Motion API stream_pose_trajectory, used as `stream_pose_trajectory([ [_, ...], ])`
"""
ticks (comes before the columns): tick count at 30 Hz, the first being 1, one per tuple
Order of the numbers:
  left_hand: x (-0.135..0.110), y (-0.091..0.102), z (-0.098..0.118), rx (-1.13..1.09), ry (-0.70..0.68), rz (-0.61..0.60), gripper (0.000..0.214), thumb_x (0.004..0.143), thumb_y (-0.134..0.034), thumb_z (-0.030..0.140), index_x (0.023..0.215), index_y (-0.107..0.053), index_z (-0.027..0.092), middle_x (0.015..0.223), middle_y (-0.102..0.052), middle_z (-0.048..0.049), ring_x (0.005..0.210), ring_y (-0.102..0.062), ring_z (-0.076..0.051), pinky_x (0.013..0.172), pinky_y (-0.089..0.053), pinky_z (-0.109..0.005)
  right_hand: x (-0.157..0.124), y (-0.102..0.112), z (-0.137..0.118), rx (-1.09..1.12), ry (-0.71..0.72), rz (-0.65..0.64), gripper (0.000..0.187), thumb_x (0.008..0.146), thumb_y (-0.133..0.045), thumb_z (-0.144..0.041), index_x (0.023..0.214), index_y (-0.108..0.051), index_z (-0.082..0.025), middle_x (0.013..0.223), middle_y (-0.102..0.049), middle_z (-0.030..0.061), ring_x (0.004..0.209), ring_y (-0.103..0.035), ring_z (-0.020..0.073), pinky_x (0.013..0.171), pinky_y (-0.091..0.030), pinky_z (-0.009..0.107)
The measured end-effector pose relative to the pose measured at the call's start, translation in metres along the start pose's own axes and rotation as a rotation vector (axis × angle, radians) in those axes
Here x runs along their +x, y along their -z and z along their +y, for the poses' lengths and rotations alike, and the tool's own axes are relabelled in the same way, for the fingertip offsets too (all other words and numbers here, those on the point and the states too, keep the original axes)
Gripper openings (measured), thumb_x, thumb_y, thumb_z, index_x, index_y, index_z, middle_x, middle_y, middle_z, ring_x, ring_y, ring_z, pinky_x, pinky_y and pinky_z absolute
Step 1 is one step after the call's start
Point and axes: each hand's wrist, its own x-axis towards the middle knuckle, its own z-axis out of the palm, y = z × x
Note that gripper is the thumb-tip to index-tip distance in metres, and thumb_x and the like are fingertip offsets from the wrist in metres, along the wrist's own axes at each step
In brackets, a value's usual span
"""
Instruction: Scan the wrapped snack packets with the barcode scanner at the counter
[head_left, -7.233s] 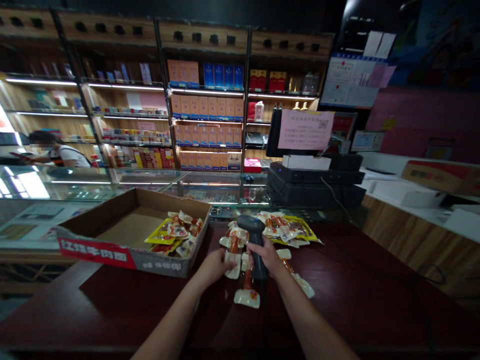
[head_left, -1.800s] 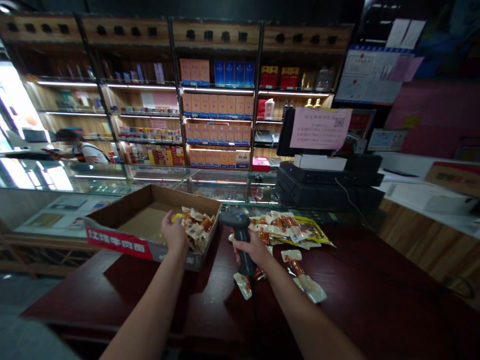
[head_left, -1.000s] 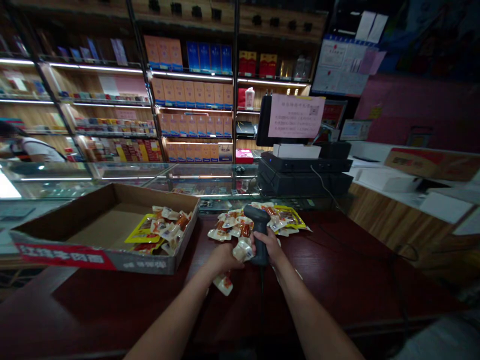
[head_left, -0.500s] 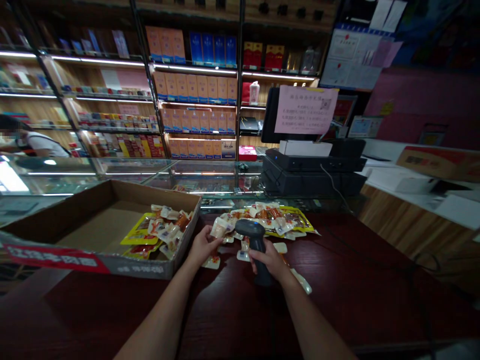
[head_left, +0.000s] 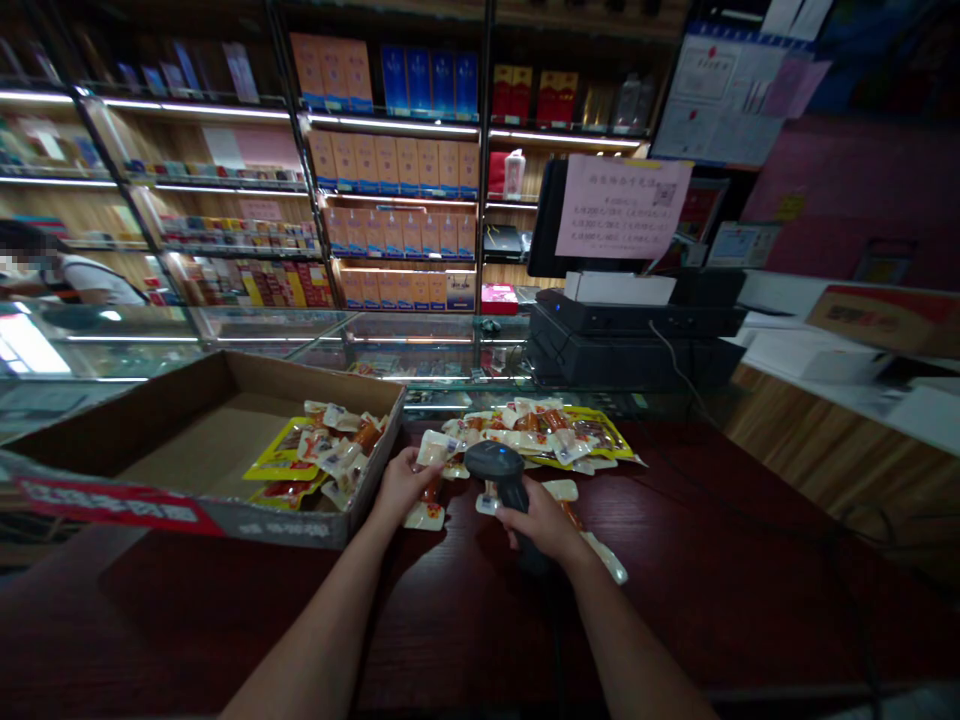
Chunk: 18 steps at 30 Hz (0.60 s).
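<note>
My right hand (head_left: 541,520) is wrapped round the handle of a dark barcode scanner (head_left: 495,460), whose head points left toward my other hand. My left hand (head_left: 401,487) grips a small vacuum-packed snack (head_left: 437,450) with a pale, clear wrapper, held just above the table. Behind both hands lies a pile of similar snack packets (head_left: 536,425), with yellow bags among them. A few single packets rest close to the scanner, one of them (head_left: 604,556) to the right of my right wrist.
To the left stands an open shallow cardboard box (head_left: 180,440) with several packets and yellow bags in its right end. Beyond the dark red table (head_left: 705,590) are a glass counter (head_left: 420,360) and a monitor (head_left: 547,220) with a pink notice. A person (head_left: 82,275) bends at the far left.
The packet in my left hand has been lowered and tilted slightly, and the scanner's head has shifted a little left. The whole view has moved slightly.
</note>
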Motion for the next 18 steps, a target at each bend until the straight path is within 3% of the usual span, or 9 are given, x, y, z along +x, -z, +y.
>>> stream_pose_trajectory([
  [18,-0.0045,-0.0017,0.0015,-0.006,0.024,-0.042,0.035,0.053,-0.071,0.041,0.072,-0.057,0.015,0.055,-0.059,0.0016,0.050,-0.054,-0.014,0.048,-0.039,-0.023,-0.0012,-0.0012,-0.0041,0.059,0.000,0.025,0.026,0.072,-0.063,-0.031,0.091,-0.049,-0.020,0.054,-0.054,-0.0070,0.038,-0.052,0.0113,0.037,-0.042,0.021],
])
